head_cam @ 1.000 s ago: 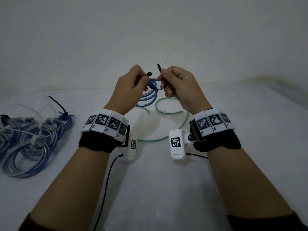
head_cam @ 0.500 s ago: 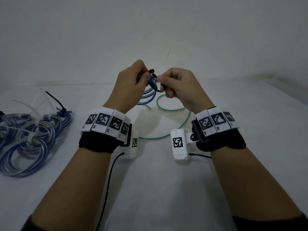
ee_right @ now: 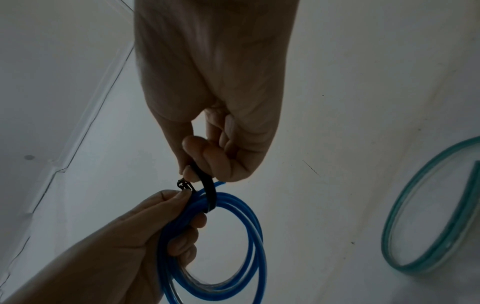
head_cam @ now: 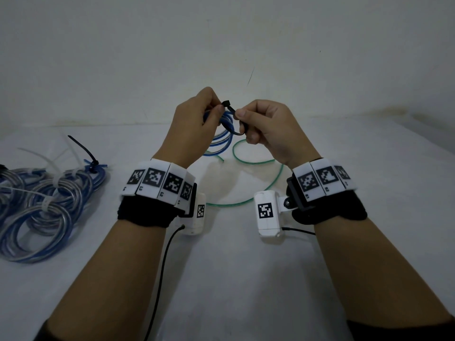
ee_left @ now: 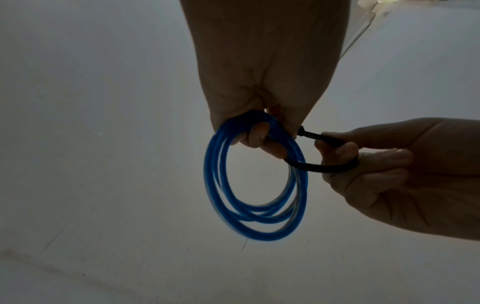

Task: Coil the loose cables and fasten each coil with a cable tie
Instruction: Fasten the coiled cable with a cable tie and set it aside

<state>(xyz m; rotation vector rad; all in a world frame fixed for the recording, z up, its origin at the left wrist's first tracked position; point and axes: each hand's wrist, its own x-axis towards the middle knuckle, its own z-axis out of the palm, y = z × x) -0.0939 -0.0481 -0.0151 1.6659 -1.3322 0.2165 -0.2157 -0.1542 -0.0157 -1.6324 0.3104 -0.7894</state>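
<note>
- The white table has a pile of tied cables on its left side.
- A loose green cable lies on the table under the hands.
- The left hand is up in the air, its fingers curled tight round the blue cable, rolled into a ring.
- The right hand, close beside it, pinches the black tie.
- The tie loops round the blue cable, and its small square head sticks up between the two thumbs.
</note>
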